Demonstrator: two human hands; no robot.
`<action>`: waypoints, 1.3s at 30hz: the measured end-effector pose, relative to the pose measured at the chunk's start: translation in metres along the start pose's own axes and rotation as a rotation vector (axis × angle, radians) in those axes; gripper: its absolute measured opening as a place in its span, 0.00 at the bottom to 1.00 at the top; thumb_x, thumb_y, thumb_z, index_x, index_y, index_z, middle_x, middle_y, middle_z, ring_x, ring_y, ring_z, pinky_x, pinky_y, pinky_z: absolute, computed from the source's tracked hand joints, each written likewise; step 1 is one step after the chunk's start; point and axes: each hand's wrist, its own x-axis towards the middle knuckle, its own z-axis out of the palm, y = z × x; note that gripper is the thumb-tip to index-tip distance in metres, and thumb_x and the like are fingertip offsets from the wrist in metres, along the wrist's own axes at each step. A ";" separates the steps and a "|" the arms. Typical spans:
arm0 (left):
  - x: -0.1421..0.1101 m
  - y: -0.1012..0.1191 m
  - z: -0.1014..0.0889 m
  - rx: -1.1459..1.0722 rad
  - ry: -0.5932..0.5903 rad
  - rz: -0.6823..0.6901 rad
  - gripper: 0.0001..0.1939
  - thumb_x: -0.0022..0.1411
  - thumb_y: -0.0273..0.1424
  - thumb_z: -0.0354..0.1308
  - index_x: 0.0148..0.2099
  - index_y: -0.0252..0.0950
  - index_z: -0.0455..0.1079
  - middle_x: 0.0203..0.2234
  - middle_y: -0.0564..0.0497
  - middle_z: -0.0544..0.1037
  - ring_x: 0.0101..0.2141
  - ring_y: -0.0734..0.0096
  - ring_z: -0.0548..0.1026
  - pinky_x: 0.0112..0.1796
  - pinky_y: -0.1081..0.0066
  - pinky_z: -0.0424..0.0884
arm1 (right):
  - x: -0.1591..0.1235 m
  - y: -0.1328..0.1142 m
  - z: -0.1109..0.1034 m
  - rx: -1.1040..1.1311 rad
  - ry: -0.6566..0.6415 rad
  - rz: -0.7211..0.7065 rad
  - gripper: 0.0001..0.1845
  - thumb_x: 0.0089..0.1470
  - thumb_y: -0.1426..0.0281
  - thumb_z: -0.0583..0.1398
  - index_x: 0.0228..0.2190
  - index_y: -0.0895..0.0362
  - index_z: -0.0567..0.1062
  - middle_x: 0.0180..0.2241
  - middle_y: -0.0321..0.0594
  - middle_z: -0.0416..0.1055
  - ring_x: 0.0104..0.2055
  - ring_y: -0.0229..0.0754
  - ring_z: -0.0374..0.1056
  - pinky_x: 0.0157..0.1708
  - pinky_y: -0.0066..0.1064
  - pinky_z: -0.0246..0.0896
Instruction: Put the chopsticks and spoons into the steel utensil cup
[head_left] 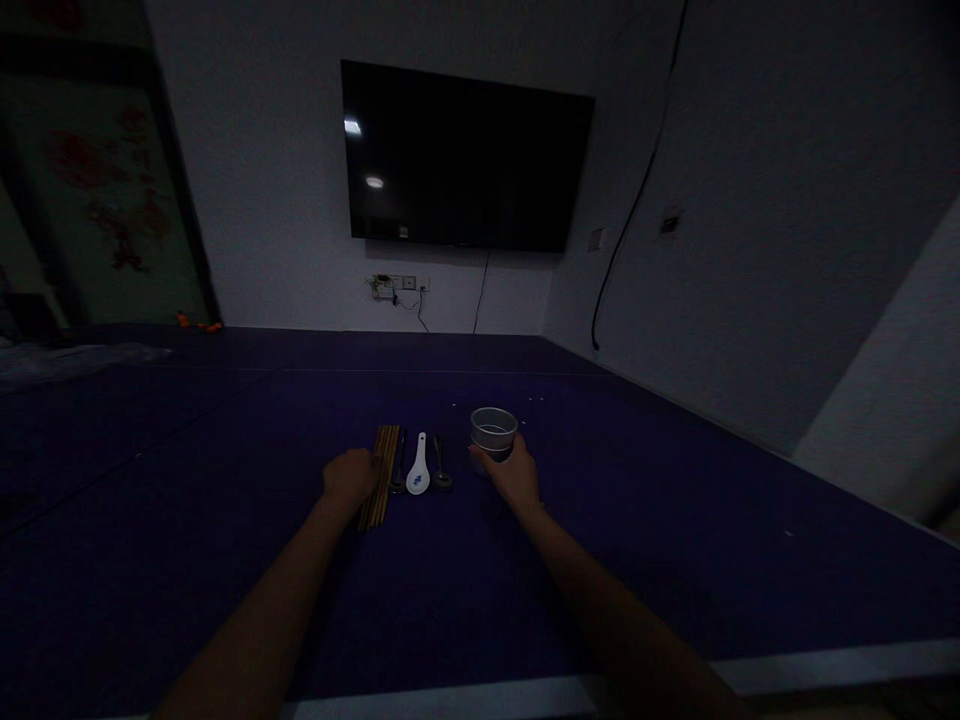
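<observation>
In dim light, my right hand (516, 474) is wrapped round a grey metal cup (492, 430), which is upright with its mouth up. My left hand (350, 477) is closed at the left edge of a row of wooden chopsticks (385, 470), its fingertips against them. Right beside the chopsticks lies a dark spoon (397, 484). A white ceramic spoon (418, 477) with a blue mark in its bowl comes after it. Between that and the cup lies a dark metal spoon (442, 480). The fingers' far sides are hidden on both hands.
Everything stands on a wide dark blue surface (450, 600) with a pale front edge (465, 697). Crumpled clear plastic (75, 360) and small orange things (199, 323) lie at the far left. A television (469, 155) hangs on the back wall; a black cable (637, 200) runs down the right wall.
</observation>
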 end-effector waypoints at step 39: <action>-0.001 0.001 0.004 0.039 0.038 -0.010 0.23 0.63 0.40 0.40 0.45 0.31 0.69 0.38 0.37 0.77 0.41 0.57 0.75 0.38 0.65 0.69 | -0.038 -0.048 0.000 -0.114 -0.496 -0.789 0.12 0.56 0.68 0.55 0.38 0.54 0.76 0.38 0.40 0.76 0.42 0.43 0.70 0.42 0.34 0.63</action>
